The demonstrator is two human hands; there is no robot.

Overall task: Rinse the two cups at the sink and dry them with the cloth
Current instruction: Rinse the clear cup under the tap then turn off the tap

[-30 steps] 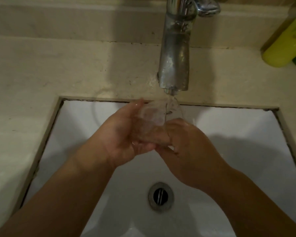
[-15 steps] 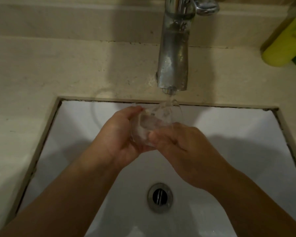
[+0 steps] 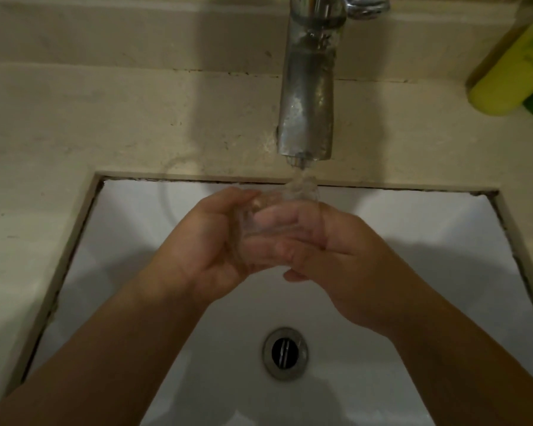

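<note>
Both the left hand point(image 3: 210, 241) and right hand point(image 3: 336, 250) grasp the clear glass cup point(image 3: 271, 222) under the running tap point(image 3: 308, 96) over the sink point(image 3: 443, 272); wet glass could slip and crack against the basin

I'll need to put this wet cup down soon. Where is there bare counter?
The counter left of the faucet is bare. The right corner is crowded by the yellow bottle. Both hands fill the basin under the spout.
</note>
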